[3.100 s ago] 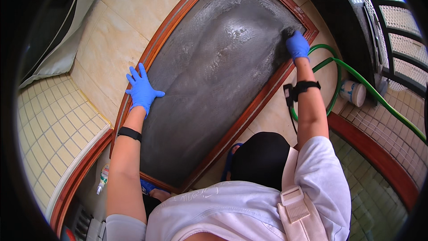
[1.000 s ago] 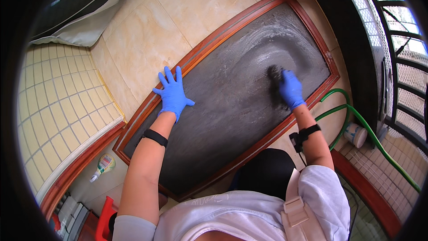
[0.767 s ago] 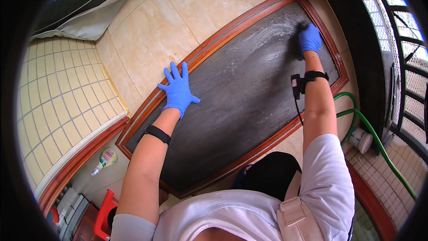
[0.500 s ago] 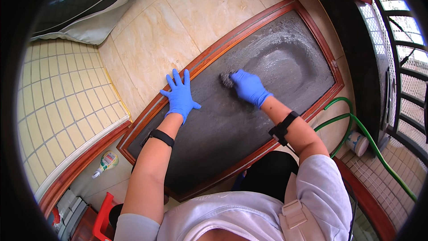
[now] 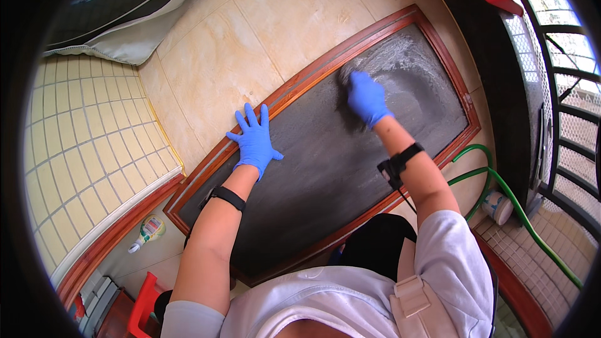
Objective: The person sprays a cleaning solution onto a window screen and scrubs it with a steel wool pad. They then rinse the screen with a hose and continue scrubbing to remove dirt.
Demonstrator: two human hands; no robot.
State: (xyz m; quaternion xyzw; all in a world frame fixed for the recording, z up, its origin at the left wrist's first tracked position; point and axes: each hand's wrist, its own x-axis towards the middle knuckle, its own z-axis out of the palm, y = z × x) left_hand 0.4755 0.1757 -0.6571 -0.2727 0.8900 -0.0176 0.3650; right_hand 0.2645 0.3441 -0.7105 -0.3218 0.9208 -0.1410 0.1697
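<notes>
A dark grey panel (image 5: 300, 194) in a reddish-brown wooden frame (image 5: 313, 74) lies slantwise before me on the floor. My left hand (image 5: 255, 143), in a blue glove, is spread flat at the panel's far-left edge, its fingertips over the frame. Closed round a grey scouring pad (image 5: 346, 74), my right hand (image 5: 367, 97), also gloved in blue, presses on the panel near the far frame edge. The glove covers most of the pad. Whitish wet streaks and suds (image 5: 407, 53) cover the panel's far-right end.
A clear bottle with a white nozzle (image 5: 150, 230) lies at the left, near a red plastic container (image 5: 144, 305). On the right are a green hose (image 5: 519, 200), a white tub (image 5: 497, 207) and a barred window (image 5: 573, 91). A tiled wall (image 5: 94, 144) rises at left.
My right hand has moved away from me and slightly right with the pad, toward the far frame edge. My left hand stays in place.
</notes>
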